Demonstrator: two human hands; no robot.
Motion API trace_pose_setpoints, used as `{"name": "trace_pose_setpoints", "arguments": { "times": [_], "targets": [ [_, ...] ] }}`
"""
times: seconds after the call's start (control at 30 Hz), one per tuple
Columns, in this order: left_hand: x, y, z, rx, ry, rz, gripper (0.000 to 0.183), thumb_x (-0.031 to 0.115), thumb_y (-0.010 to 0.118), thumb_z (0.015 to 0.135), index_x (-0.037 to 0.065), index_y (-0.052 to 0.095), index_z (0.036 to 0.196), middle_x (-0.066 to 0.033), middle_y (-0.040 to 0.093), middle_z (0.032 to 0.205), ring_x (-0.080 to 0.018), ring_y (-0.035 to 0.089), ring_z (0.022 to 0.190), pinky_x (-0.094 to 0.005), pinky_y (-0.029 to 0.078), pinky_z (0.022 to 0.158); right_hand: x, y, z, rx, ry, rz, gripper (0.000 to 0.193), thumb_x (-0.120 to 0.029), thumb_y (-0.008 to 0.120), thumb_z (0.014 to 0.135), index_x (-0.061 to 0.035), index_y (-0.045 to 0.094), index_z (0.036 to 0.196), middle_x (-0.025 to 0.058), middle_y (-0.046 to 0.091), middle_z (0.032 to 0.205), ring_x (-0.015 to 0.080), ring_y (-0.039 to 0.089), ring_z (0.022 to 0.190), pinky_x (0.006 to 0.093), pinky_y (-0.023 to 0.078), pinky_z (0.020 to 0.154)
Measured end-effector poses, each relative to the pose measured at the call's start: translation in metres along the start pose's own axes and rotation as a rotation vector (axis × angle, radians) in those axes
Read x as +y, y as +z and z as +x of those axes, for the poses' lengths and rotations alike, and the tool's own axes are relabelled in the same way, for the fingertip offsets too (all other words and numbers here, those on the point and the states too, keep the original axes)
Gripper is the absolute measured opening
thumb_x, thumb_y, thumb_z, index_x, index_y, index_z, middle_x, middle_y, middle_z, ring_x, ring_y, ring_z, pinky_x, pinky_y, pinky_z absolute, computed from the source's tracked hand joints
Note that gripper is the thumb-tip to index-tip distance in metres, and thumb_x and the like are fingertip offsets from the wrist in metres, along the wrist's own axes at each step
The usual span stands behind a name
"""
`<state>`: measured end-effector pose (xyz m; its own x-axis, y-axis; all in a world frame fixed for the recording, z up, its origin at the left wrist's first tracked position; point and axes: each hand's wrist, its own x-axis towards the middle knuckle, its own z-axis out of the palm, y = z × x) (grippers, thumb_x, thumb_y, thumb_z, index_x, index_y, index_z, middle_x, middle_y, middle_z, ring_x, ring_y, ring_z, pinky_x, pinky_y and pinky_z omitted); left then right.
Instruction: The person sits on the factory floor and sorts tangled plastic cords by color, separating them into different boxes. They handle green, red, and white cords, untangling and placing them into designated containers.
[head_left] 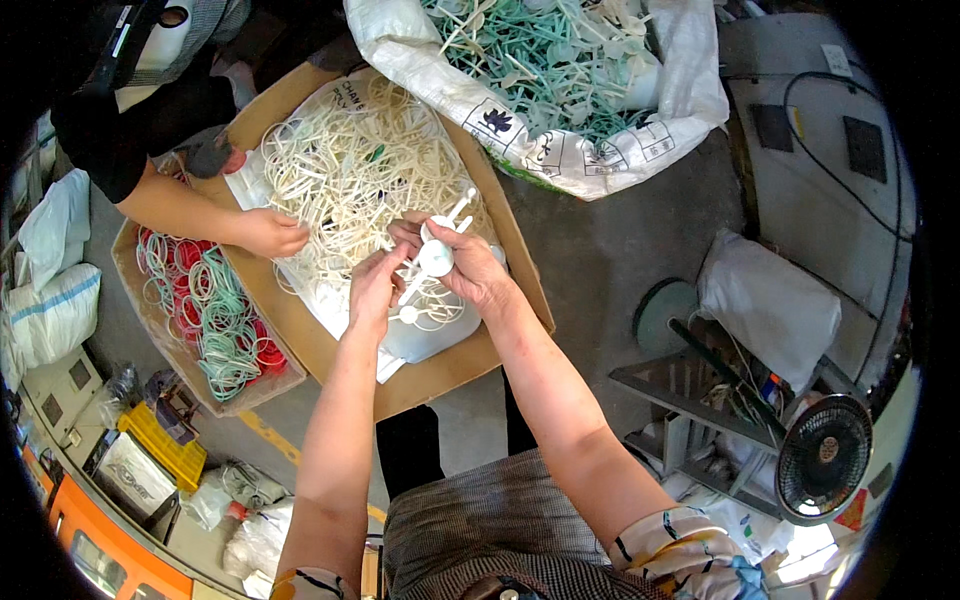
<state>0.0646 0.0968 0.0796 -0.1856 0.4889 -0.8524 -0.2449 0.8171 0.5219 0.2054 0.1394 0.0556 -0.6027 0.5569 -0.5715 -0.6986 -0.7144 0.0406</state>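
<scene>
A white moulded plastic piece (436, 258), with round discs and straight stems, is held over a large cardboard box (400, 400). My right hand (474, 266) is closed around it, thumb lying along its upper part. Beside it, my left hand (374, 288) is closed with its fingertips pinched at the piece's left side; exactly what they grip is partly hidden. Below both hands, a heap of cream-white plastic rings and thin stems (330, 170) fills the box over a white sack liner. A few white loops and a small disc (409, 314) hang or lie just under my fingers.
A co-worker's hand (272, 233) reaches over the heap from the left. At the far side stands a white woven sack (610, 170) of green and cream plastic pieces. A smaller box (225, 405) holds green and red rings. A black fan (824, 455) and metal frame stand right.
</scene>
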Motion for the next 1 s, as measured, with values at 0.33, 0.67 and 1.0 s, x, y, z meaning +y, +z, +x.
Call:
{"name": "trace_pose_setpoints", "arguments": {
  "times": [0.33,0.67,1.0],
  "targets": [
    [0.001,0.01,-0.021,0.323,0.454,1.043,0.032,0.025,0.057,0.083,-0.003,0.06,0.069,-0.0242,0.06,0.069,-0.0404,0.058,0.066,-0.0468,0.044,0.062,-0.013,0.013,-0.017,0.013,-0.426,-1.436,0.023,-0.01,0.051,0.09,-0.0066,0.061,0.111,0.0117,0.061,0.112,0.0213,0.054,0.11,0.0333,0.042,0.093],
    [-0.01,0.019,-0.016,0.041,-0.12,0.623,0.023,0.014,0.054,0.078,-0.005,0.058,0.065,-0.0191,0.059,0.06,-0.0275,0.056,0.048,-0.039,0.042,0.045,0.012,0.015,-0.025,0.152,-0.983,-1.594,0.015,0.0,0.053,0.085,-0.0031,0.055,0.099,0.0119,0.06,0.097,0.0264,0.064,0.082,0.0337,0.05,0.075],
    [-0.049,-0.037,0.016,0.276,-0.069,0.736,0.053,0.045,0.054,0.086,-0.005,0.062,0.068,-0.017,0.063,0.063,-0.0269,0.061,0.059,-0.0364,0.047,0.061,-0.109,0.108,-0.056,0.431,-0.812,-0.786,0.025,-0.018,0.048,0.094,0.0034,0.055,0.104,0.011,0.066,0.086,0.0173,0.064,0.079,0.0289,0.05,0.068]
  ]
}}
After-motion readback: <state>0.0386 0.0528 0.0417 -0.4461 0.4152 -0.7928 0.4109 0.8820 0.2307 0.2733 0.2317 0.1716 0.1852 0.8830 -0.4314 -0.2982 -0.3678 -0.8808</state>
